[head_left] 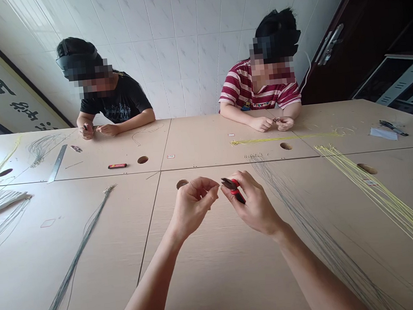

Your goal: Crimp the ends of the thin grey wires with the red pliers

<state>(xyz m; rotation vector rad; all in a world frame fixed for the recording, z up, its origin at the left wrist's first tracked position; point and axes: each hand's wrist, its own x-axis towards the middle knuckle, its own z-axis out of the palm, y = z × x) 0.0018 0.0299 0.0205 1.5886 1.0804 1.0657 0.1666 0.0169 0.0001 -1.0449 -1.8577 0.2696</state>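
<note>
Over the middle of the table, my right hand [253, 201] grips a pair of pliers [236, 191] with red and black handles. The dark jaws point up and to the left. Close by on the left, my left hand [196, 202] is closed, thumb and forefinger pinched together near the jaws. Whatever sits in that pinch is too small to make out. Right of my hands lies a spread of thin grey cords [300, 214] with small metal ends, and beyond it a bundle of yellow cords [382, 201]. A tied grey-green cord bundle [78, 260] stretches along the left.
Across the table [198, 141] sit two persons, one in a black shirt [117, 98], one in a striped shirt [236, 86], both working with their hands. A metal ruler [57, 163], a red-and-black marker-like stick [117, 166] and a dark tool [394, 127] lie there. Round holes [142, 159] pierce the tabletop.
</note>
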